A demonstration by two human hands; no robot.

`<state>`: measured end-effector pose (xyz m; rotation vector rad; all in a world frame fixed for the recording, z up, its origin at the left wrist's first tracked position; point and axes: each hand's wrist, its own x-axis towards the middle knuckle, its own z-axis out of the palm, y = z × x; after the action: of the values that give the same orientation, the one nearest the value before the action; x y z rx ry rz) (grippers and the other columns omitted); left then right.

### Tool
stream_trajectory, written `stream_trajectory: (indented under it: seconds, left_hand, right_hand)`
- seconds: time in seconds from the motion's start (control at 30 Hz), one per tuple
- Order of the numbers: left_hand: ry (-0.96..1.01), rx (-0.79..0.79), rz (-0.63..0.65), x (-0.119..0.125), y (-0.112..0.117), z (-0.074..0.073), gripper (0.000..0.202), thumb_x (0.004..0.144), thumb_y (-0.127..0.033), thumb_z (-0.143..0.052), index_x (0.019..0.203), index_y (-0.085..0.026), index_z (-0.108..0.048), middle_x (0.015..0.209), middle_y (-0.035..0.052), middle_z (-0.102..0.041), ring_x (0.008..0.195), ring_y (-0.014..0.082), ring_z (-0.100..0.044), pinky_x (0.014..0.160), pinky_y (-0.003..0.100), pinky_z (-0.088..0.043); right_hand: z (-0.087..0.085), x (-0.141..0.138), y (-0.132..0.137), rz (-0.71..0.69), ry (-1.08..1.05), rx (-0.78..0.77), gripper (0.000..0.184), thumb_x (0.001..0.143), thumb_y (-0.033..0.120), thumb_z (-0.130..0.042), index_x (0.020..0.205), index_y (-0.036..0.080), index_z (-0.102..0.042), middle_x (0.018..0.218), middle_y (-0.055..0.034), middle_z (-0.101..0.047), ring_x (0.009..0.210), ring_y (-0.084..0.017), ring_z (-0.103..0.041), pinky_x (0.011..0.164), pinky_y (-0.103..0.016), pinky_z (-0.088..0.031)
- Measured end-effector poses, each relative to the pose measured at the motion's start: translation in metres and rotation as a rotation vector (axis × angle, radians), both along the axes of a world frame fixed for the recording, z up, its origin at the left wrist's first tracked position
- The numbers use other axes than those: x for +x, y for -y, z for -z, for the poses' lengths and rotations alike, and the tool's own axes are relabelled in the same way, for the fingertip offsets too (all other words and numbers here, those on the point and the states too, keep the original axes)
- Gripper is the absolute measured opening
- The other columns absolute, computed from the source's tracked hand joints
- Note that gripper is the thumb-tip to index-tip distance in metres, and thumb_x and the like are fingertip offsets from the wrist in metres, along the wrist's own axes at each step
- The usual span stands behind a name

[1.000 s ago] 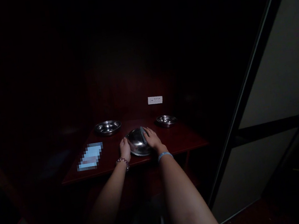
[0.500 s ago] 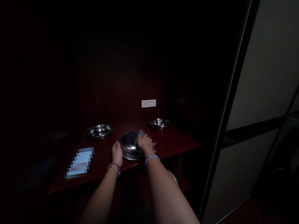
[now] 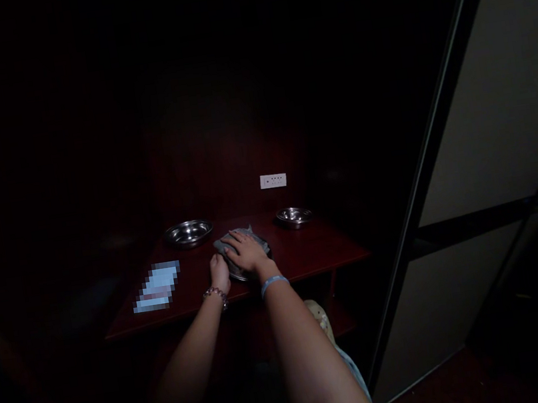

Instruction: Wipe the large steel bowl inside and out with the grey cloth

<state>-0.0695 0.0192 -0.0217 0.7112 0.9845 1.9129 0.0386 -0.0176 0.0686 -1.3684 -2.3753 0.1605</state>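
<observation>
A shiny metal bowl is at the front of the dark red desk, mostly hidden beneath a grey cloth and my hands. Closed on the left side of its rim is my left hand, with a beaded bracelet at the wrist. My right hand lies flat on the cloth with fingers spread, pressing it against the bowl. A light blue band circles the right wrist.
Two more metal bowls stand farther back, one on the left and one on the right. A blurred pale blue flat item lies at left. A white socket plate sits on the back wall. A pale panel rises at right.
My right hand has moved from the bowl's right side onto its middle, its fingers spreading out over the cloth. The cloth now covers much of the bowl. The view has shifted slightly.
</observation>
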Motion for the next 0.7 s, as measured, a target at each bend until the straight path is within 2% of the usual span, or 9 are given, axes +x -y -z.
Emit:
stream_trajectory:
  seconds: [0.07,0.2,0.3,0.4,0.57,0.7]
  left_hand:
    - [0.006,-0.05,-0.014,0.001,0.001,-0.002,0.028,0.093,-0.044,-0.073,0.078,-0.024,-0.061,0.078,0.0015,-0.067,0.084,0.0213,-0.069,0.093,0.038,-0.06]
    - [-0.005,-0.085,-0.028,0.0,0.002,-0.003,0.028,0.095,-0.041,-0.071,0.075,-0.023,-0.062,0.076,0.0002,-0.065,0.075,0.018,-0.062,0.084,0.033,-0.056]
    - [-0.02,-0.085,-0.038,-0.001,0.0,-0.001,0.035,0.094,-0.046,-0.075,0.072,-0.024,-0.06,0.072,-0.0013,-0.061,0.072,0.0174,-0.058,0.078,0.031,-0.054]
    - [-0.02,-0.087,-0.042,-0.002,0.0,0.001,0.038,0.095,-0.047,-0.075,0.07,-0.025,-0.058,0.071,-0.002,-0.059,0.07,0.017,-0.056,0.075,0.03,-0.053]
    - [-0.013,-0.078,-0.05,-0.001,0.001,-0.001,0.033,0.093,-0.046,-0.075,0.071,-0.025,-0.061,0.075,0.0004,-0.064,0.078,0.0192,-0.061,0.079,0.031,-0.056]
    - [0.015,-0.095,-0.04,-0.001,0.003,-0.005,0.03,0.091,-0.045,-0.077,0.074,-0.024,-0.063,0.079,0.0021,-0.067,0.087,0.0223,-0.067,0.089,0.036,-0.058]
  right_hand:
    - [0.002,0.009,-0.003,0.068,-0.044,-0.02,0.055,0.121,0.043,-0.041,0.173,0.029,-0.053,0.185,-0.0043,-0.043,0.172,-0.021,-0.037,0.142,-0.042,-0.027]
    - [0.012,0.033,-0.013,0.318,-0.14,-0.142,0.061,0.12,0.045,-0.033,0.176,0.027,-0.047,0.185,-0.0095,-0.043,0.171,-0.026,-0.041,0.14,-0.045,-0.032]
    - [0.021,0.053,-0.02,0.434,-0.207,-0.276,0.068,0.12,0.048,-0.022,0.18,0.022,-0.039,0.174,-0.0187,-0.056,0.159,-0.031,-0.058,0.131,-0.053,-0.044]
    - [0.027,0.067,-0.024,0.464,-0.214,-0.347,0.071,0.119,0.048,-0.017,0.177,0.016,-0.043,0.165,-0.0234,-0.064,0.155,-0.034,-0.062,0.129,-0.056,-0.046]
    - [0.029,0.063,-0.025,0.451,-0.224,-0.295,0.069,0.118,0.044,-0.016,0.173,0.017,-0.048,0.163,-0.0239,-0.066,0.153,-0.036,-0.064,0.128,-0.06,-0.045]
    - [0.023,0.045,-0.022,0.428,-0.232,-0.214,0.068,0.117,0.042,-0.028,0.177,0.012,-0.042,0.177,-0.0243,-0.051,0.164,-0.035,-0.052,0.134,-0.055,-0.04]
